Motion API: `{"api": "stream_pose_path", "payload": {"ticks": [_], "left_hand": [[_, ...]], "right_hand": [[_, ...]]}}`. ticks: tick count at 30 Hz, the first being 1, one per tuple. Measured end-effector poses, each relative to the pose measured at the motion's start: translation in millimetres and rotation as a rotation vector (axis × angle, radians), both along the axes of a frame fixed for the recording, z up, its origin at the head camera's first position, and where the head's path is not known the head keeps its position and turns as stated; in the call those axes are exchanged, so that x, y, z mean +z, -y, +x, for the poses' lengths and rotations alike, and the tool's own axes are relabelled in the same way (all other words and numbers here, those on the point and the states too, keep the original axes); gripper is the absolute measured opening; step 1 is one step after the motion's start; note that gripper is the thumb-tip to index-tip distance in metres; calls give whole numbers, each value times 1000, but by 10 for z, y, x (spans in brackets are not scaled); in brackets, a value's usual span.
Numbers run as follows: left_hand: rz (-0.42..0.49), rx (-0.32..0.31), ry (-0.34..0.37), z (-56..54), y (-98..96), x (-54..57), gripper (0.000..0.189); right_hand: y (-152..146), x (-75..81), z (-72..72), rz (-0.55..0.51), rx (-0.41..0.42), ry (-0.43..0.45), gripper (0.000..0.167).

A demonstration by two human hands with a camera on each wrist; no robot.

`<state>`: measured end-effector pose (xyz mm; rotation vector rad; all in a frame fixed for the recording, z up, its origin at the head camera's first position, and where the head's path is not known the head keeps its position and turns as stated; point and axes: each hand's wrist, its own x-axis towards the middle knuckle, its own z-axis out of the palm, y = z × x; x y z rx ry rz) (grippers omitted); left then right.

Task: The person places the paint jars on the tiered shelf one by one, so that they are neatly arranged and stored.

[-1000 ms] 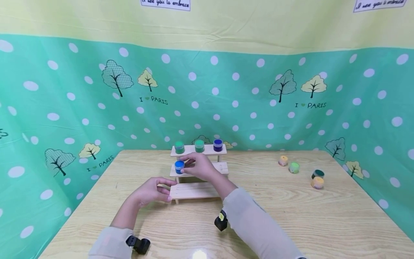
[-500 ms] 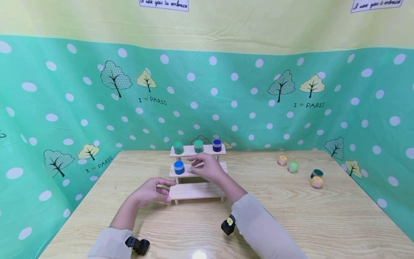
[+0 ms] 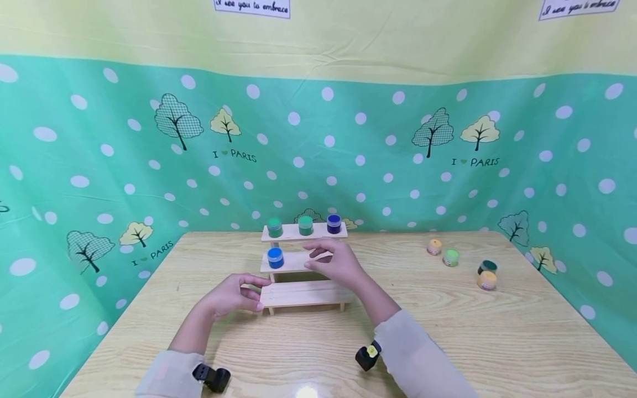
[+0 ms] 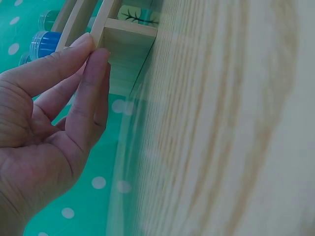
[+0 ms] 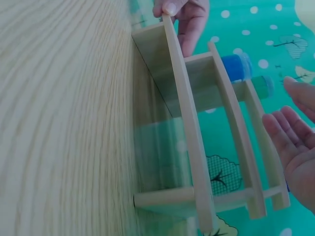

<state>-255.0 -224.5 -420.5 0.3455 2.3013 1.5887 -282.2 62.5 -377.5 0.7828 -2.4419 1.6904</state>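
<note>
A three-tier wooden stand (image 3: 304,294) sits on the table. My left hand (image 3: 235,296) pinches the left end of its lowest tier between thumb and fingers, as the left wrist view shows at the tier's corner (image 4: 98,34). On the middle tier's left end stands a small blue paint jar (image 3: 275,258). Two green jars (image 3: 274,228) and a dark blue jar (image 3: 334,224) line the top tier. Just right of the blue jar, my right hand (image 3: 340,264) hovers before the middle tier. Its fingers are loosely bent with a gap to the thumb, holding nothing.
To the right on the wooden table (image 3: 423,331) are two orange-yellow jars (image 3: 487,280), a light green jar (image 3: 450,257) and a dark green jar (image 3: 487,267). A dotted green curtain (image 3: 378,143) hangs behind the table.
The right hand has released the blue jar on the middle tier and moved away to the right. The left hand keeps its place on the stand.
</note>
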Motion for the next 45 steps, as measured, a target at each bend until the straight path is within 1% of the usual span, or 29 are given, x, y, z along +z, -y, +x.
{"api": "stream_pose_path", "payload": {"ticks": [7,13,19,26,30,36,43,45], "left_hand": [[9,9,11,-3,10,-11,56],[7,18,12,-17,3,-22,57],[18,10,6,-4,-6,-8,57],[4,18,9,-1,-14,-13,57],[1,19,0,-4,-13,-16,57],[-5,22,-4,-4,-5,-14,57],[3,10,-3,-2,3,-11,56],[2,7,-5,-4,3,-13,56]], "right_hand": [[-174,3,77,-33,-10,-28,32],[-322,23,160,-66,-13,-16,35],[-470,51,228,-79,-35,3,37],[-677,31,263,-62,-40,-67,35],[-804,43,293,-63,-42,-80,35],[-995,66,321,-52,-62,-75,37],[-1238,59,355,-69,-87,-23,44],[-1313,61,364,-65,-86,-27,46]]}}
